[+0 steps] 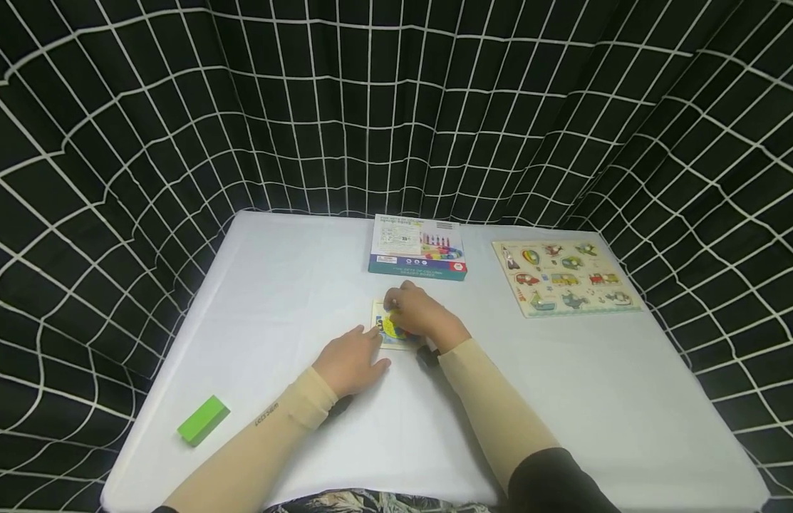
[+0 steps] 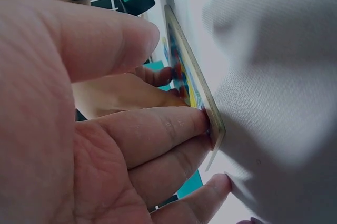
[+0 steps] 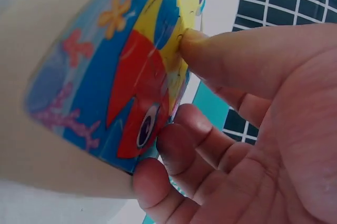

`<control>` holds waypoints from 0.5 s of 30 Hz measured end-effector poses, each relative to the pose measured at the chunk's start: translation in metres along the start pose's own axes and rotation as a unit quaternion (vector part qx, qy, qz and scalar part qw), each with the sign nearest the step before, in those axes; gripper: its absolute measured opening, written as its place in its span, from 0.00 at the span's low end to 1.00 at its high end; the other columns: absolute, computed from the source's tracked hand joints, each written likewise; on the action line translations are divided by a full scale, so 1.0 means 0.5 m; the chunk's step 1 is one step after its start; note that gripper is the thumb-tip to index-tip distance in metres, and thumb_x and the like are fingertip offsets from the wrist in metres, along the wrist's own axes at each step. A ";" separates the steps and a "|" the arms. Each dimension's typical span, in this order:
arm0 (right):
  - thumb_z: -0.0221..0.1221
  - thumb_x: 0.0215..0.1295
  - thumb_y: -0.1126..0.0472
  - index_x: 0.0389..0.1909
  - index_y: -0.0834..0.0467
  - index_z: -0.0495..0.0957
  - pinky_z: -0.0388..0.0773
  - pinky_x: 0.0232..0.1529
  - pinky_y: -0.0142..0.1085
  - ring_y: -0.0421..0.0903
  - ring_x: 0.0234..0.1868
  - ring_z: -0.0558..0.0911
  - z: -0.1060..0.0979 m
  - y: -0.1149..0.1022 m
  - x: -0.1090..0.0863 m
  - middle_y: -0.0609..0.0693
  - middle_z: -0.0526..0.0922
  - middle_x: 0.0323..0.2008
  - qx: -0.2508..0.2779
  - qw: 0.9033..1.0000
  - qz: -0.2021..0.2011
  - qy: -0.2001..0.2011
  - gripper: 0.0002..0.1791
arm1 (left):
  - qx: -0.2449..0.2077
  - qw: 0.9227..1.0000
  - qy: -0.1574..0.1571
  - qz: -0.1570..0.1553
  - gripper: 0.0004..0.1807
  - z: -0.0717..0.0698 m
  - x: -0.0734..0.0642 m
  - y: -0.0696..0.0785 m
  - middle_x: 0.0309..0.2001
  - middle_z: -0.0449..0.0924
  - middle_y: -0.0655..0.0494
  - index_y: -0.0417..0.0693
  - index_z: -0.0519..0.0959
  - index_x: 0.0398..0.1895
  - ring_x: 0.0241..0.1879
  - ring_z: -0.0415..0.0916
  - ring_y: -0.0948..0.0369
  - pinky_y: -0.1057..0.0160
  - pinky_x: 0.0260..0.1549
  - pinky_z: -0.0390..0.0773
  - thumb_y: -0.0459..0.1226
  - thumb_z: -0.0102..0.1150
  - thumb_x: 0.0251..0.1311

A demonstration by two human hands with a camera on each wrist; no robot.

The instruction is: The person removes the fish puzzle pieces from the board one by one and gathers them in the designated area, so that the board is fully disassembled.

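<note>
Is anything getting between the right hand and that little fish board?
Nothing visible is: the right hand already touches the fish board directly. The left hand touches the board's edge but does not come between them, and the flat box lies farther back, out of the way.

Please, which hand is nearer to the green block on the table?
Left. The left hand lies beyond and right of the green block; the right hand is farther off, at the fish puzzle.

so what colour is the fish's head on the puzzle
The fish's head is red, clearest in the right wrist view.
</note>
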State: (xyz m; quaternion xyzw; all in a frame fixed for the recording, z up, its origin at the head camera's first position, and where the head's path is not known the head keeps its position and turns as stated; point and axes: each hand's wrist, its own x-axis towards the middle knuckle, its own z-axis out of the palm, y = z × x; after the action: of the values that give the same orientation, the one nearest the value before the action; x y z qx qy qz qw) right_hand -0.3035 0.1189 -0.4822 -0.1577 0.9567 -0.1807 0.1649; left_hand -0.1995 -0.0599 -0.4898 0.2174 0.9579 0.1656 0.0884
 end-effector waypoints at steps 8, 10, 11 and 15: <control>0.64 0.75 0.64 0.56 0.47 0.84 0.86 0.62 0.50 0.50 0.54 0.81 0.010 0.001 -0.004 0.52 0.82 0.57 0.007 1.000 -0.004 0.021 0.14 | -0.001 1.000 -0.004 0.003 0.31 0.000 -0.001 0.002 0.76 0.76 0.41 0.37 0.80 0.71 0.77 0.72 0.37 0.39 0.71 0.78 0.52 0.60 0.78; 0.61 0.77 0.66 0.57 0.47 0.84 0.84 0.66 0.51 0.51 0.56 0.82 0.012 0.001 -0.007 0.52 0.84 0.58 0.009 0.999 -0.007 0.033 0.14 | 0.002 1.000 -0.004 0.001 0.32 0.000 0.001 0.001 0.76 0.76 0.41 0.38 0.80 0.72 0.77 0.71 0.38 0.39 0.72 0.78 0.52 0.60 0.78; 0.60 0.78 0.67 0.58 0.48 0.83 0.82 0.69 0.51 0.51 0.58 0.82 0.013 0.002 -0.008 0.53 0.84 0.59 0.012 0.999 -0.007 0.039 0.15 | 0.004 1.000 -0.005 -0.001 0.32 0.000 0.002 0.001 0.76 0.76 0.42 0.38 0.80 0.72 0.77 0.71 0.38 0.39 0.72 0.77 0.52 0.60 0.78; 0.58 0.80 0.68 0.61 0.50 0.83 0.77 0.75 0.52 0.53 0.62 0.84 0.014 0.008 -0.017 0.54 0.86 0.62 0.040 0.997 0.002 0.062 0.17 | 0.008 1.000 -0.008 -0.005 0.32 0.000 0.003 0.000 0.76 0.76 0.43 0.38 0.80 0.72 0.78 0.71 0.39 0.39 0.73 0.77 0.53 0.60 0.78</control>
State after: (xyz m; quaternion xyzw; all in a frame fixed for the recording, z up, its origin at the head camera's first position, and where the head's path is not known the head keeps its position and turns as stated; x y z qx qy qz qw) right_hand -0.2944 0.1232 -0.4877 -0.1372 0.9574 -0.2282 0.1115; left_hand -0.2008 -0.0592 -0.4898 0.2146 0.9595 0.1562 0.0949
